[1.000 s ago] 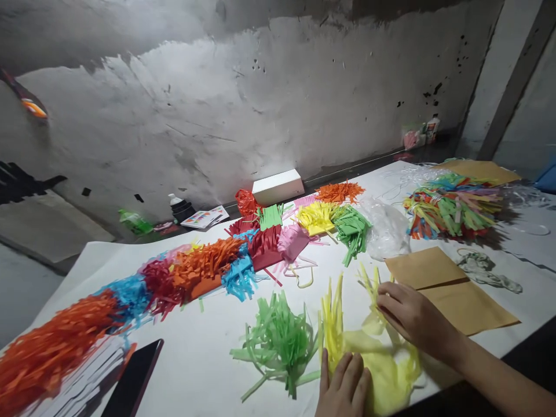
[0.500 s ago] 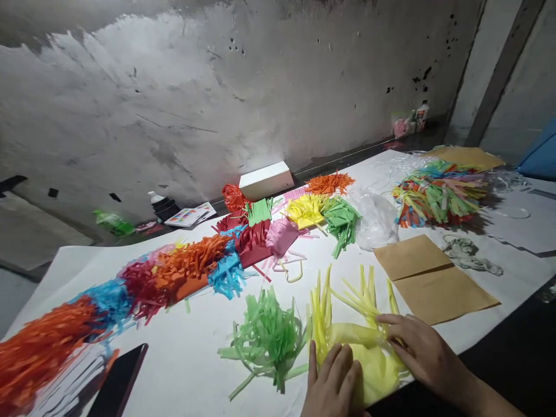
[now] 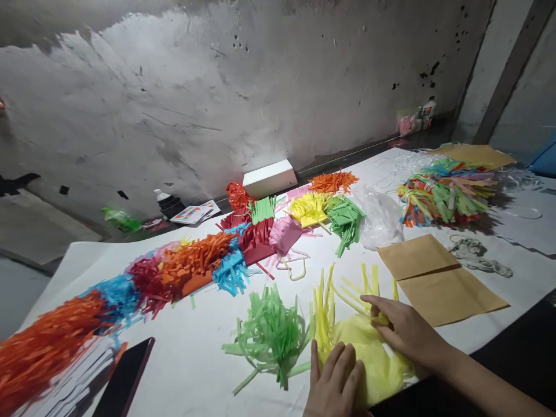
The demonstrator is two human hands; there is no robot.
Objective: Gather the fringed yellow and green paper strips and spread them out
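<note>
A sheet of yellow tissue paper (image 3: 373, 370) with a fringed far edge lies at the front of the table. My left hand (image 3: 333, 376) rests on its left side, fingers spread and flat. At the far right part of the sheet, my right hand (image 3: 399, 327) has its fingers closed on some of the yellow strips (image 3: 377, 284), with the index finger extended. More yellow strips (image 3: 324, 313) stand up loosely beyond my left hand. A tangled bunch of green tissue strips (image 3: 273, 333) lies just left of the yellow sheet.
Brown paper sheets (image 3: 438, 284) lie right of my right hand. Fringed bundles in orange (image 3: 52, 341), blue and red line the left side, near a dark phone (image 3: 125, 376). A multicoloured tassel bundle (image 3: 452, 194), a clear plastic bag (image 3: 380, 220) and a white box (image 3: 269, 178) sit farther back.
My right hand has lifted and shifted slightly left and away from me over the strips, its fingers now curled in. My left hand stays on the sheet. The view has swung slightly left.
</note>
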